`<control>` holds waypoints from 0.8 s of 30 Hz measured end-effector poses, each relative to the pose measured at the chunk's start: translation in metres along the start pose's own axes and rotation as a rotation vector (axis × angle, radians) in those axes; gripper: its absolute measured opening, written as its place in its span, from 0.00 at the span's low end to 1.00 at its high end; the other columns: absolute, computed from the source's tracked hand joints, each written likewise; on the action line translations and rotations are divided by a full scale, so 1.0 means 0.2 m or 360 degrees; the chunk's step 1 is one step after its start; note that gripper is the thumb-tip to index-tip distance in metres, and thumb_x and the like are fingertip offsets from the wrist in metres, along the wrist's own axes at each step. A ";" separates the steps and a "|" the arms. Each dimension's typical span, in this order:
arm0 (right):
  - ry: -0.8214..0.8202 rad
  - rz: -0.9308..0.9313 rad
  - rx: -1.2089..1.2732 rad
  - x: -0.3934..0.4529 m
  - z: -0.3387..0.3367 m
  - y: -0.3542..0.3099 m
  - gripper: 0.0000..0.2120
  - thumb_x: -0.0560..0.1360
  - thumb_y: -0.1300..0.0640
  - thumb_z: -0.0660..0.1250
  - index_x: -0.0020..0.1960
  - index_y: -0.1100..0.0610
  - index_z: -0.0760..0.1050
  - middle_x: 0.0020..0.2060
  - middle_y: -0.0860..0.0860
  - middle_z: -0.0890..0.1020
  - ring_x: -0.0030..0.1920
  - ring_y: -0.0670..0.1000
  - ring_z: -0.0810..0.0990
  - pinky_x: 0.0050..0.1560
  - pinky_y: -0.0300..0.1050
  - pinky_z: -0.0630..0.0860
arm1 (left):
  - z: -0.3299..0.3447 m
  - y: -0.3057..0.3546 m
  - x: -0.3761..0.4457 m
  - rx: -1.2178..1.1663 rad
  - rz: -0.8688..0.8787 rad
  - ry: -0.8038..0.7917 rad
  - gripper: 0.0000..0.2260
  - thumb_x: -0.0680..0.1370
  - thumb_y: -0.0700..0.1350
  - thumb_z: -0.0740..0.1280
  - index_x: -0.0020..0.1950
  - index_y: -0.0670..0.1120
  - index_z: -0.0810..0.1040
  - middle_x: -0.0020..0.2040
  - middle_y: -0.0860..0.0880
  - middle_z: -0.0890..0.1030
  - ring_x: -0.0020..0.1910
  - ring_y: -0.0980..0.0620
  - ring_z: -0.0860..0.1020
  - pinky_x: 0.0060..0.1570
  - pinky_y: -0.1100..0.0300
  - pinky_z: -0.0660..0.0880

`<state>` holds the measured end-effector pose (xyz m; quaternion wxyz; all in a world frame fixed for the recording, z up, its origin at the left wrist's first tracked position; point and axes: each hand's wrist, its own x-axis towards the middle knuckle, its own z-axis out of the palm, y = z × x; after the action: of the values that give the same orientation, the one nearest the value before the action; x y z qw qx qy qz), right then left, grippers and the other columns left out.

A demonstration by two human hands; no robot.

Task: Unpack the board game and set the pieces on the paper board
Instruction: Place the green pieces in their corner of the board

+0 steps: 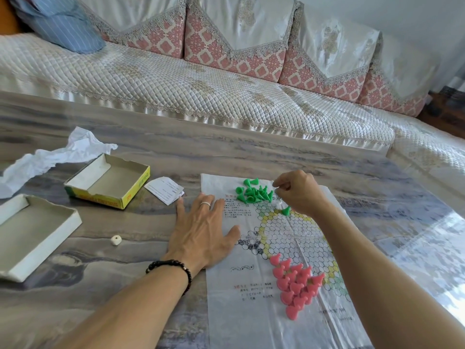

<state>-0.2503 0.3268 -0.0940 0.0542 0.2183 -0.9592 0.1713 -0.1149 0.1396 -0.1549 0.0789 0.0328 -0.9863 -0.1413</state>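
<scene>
The paper board [281, 238] lies flat on the table, printed with a star of circles. My left hand [203, 230] presses flat on its left edge, fingers spread. My right hand [299, 191] hovers over the board's far part with fingers curled, pinching something small and pale that I cannot make out. A heap of green cone pieces [254, 192] lies just left of that hand, and one green piece [286, 211] stands under it. Several pink pieces [295, 283] lie in a cluster on the board's near part.
The open yellow game box [108, 183] and its white lid [32, 233] sit at the left. Crumpled white plastic [57, 157] lies behind them, a folded leaflet [164, 190] beside the box, a white die [116, 240] on the marble table. A sofa runs along the far edge.
</scene>
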 end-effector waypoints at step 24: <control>-0.0218 -0.0084 -0.0210 -0.17 -0.09 -0.01 0.05 0.75 0.59 0.70 0.49 0.53 0.83 0.43 0.42 0.77 0.43 0.41 0.74 0.39 0.30 0.65 | 0.00 0.00 0.01 -0.0010 -0.0002 -0.0004 0.27 0.77 0.65 0.52 0.69 0.50 0.65 0.73 0.47 0.64 0.74 0.50 0.58 0.72 0.38 0.48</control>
<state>-0.2192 0.3456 -0.0827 0.0071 0.2508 -0.9637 0.0910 -0.1161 0.1398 -0.1553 0.0778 0.0332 -0.9859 -0.1446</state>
